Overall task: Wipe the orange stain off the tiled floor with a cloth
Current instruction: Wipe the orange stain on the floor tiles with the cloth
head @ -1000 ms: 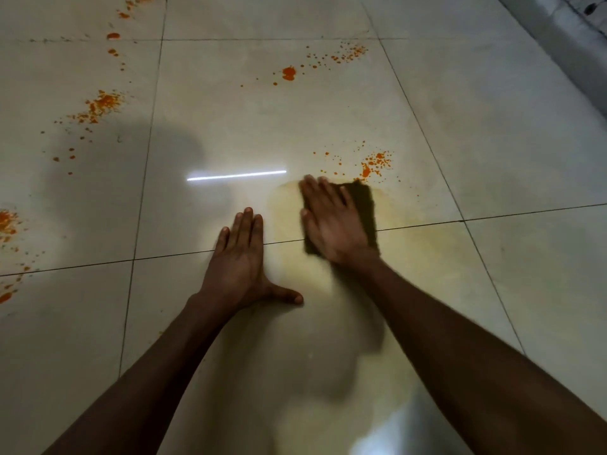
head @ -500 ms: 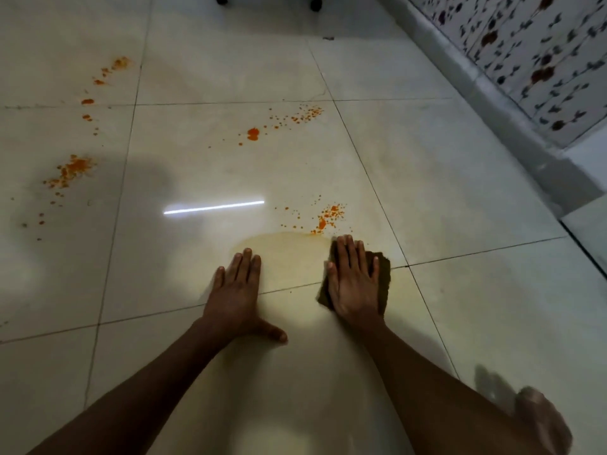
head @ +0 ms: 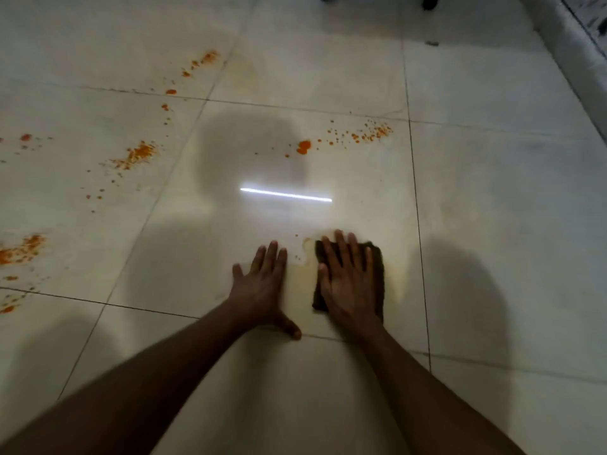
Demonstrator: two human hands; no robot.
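My right hand (head: pixel 346 284) lies flat, fingers spread, pressing a dark brown cloth (head: pixel 378 274) onto the pale tiled floor (head: pixel 492 192). A faint yellowish smear (head: pixel 303 274) spreads around the cloth and between my hands. My left hand (head: pixel 262 287) rests flat on the tile just left of the cloth, holding nothing, thumb out toward me. Orange splatter sits farther away: a blob with a trail of specks (head: pixel 303 146) ahead, a patch (head: pixel 138 156) at the left, and more stains (head: pixel 23 249) at the far left edge.
A raised wall base (head: pixel 578 60) runs along the upper right. Two dark furniture feet or wheels (head: pixel 429 1) stand at the top edge. A bright strip of light (head: pixel 285 194) reflects off the tile ahead of my hands. Dark grout lines cross the floor.
The orange spots that lay just ahead of the cloth are gone, leaving a yellowish smear there. My right hand and the cloth have slid forward over that place. The camera view has swung left.
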